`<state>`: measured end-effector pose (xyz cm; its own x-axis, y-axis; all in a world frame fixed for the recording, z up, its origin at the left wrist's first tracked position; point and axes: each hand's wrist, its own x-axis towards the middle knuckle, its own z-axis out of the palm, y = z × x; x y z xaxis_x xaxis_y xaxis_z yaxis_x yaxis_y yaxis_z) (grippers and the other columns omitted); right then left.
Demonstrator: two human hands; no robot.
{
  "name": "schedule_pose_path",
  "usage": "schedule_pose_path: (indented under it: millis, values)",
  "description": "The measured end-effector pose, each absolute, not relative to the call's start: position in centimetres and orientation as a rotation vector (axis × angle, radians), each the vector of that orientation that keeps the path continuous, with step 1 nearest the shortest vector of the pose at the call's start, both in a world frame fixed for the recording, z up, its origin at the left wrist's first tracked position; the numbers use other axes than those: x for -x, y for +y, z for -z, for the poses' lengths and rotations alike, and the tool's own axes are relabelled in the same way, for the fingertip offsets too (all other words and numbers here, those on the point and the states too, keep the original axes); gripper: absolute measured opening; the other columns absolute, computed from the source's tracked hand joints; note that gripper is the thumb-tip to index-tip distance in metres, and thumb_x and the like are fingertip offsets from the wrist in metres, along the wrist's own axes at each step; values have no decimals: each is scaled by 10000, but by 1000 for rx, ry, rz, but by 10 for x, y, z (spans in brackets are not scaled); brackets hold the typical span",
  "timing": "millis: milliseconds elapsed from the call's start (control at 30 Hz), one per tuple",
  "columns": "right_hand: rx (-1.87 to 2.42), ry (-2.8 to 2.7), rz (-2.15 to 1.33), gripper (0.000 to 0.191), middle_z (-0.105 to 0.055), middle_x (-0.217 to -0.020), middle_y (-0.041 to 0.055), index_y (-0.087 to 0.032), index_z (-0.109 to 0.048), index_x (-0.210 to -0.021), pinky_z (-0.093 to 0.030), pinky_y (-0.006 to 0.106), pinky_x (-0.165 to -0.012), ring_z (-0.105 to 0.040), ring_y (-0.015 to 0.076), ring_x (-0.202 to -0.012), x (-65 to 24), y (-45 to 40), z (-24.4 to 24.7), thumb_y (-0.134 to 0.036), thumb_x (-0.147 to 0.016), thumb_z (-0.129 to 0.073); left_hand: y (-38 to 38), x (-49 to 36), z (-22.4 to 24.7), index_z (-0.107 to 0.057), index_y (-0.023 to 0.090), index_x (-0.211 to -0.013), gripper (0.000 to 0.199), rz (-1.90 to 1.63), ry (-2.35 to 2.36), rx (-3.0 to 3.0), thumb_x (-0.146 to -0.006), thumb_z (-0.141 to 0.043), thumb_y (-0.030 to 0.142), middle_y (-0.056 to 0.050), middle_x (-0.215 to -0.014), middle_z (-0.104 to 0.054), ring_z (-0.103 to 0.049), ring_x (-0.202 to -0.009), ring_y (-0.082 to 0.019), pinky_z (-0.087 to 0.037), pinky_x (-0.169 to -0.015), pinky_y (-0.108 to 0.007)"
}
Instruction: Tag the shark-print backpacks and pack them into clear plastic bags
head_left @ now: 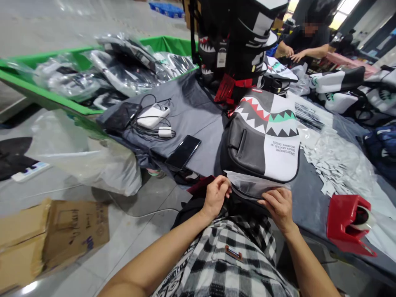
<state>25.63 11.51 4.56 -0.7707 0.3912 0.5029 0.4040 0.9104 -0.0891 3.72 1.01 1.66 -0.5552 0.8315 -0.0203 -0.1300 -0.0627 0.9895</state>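
Note:
A black, grey and white backpack [262,140] with a shark-mouth print lies flat at the table's near edge, its printed front up. Along its near side runs a translucent white sheet [253,184], with a dark edge of the bag beneath. My left hand [217,194] is closed in a pinch on the sheet's left end. The fingers of my right hand [279,206] are closed on its right end. Whether either hand also grips the bag's edge is hidden.
A phone [184,152] and a white charger with cables [154,115] lie left. Stacked bags [235,41] stand behind; a green bin [167,43] holds wrapped bags. Right are white paper tags [324,169] and a red tape dispenser [349,222]. A co-worker [305,45] stands beyond.

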Motion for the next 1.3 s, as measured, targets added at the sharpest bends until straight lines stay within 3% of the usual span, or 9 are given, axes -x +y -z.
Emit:
schedule_pose_path:
  millis: [133,200,300,467,800,1100,1300]
  values:
    - [603,-2551,46,115,-712,-804,22,-257,-712,-937,-348,366,-805,-552,208,-829,-256,114,-44,-321,-960,-619,0,-25,-9,-626,196,-877,137,-1768,1663,-1678,-941,-589,311,-19,-831,-646,-632,-770,-130,-541,-728,-260]
    - [601,-2545,51,116,-710,-801,23,-246,-712,-927,-344,358,-795,-542,203,-823,-255,114,-45,-324,-955,-631,1,-18,-6,-637,206,-1005,72,-1737,1589,-2140,-954,-589,221,-30,-902,-651,-640,-832,-132,-547,-756,-261]
    - [569,-2515,49,141,-707,-798,25,-227,-707,-915,-348,347,-788,-533,195,-811,-253,113,-46,-334,-960,-628,7,-11,-4,-613,196,-1066,142,-1671,1523,-2512,-941,-594,131,-28,-879,-646,-628,-818,-129,-534,-737,-250]
    - [565,-2502,68,179,-694,-776,22,-228,-706,-898,-353,338,-791,-537,189,-800,-253,112,-46,-353,-974,-603,13,-4,-6,-607,201,-987,86,-1588,1809,-2584,-932,-648,252,-46,-865,-674,-631,-821,-170,-500,-764,-301]
    - [486,-2430,73,226,-674,-738,27,-208,-692,-888,-343,335,-756,-504,181,-774,-251,115,-46,-388,-978,-590,13,10,-7,-638,155,-995,409,-1420,2013,-2650,-872,-672,543,-95,-883,-681,-615,-860,-224,-455,-803,-351]
    - [507,-2446,89,163,-692,-789,27,-243,-699,-961,-379,348,-789,-553,188,-814,-256,113,-40,-386,-965,-621,18,20,-12,-631,178,-935,216,-1388,1896,-2670,-931,-640,393,-83,-899,-693,-613,-840,-207,-457,-761,-323]
    - [520,-2400,82,148,-708,-841,35,-243,-692,-1014,-402,356,-800,-575,194,-849,-257,110,-37,-355,-980,-600,17,25,-13,-611,205,-850,139,-1345,1660,-2772,-922,-669,308,-18,-806,-708,-607,-824,-180,-429,-791,-305]
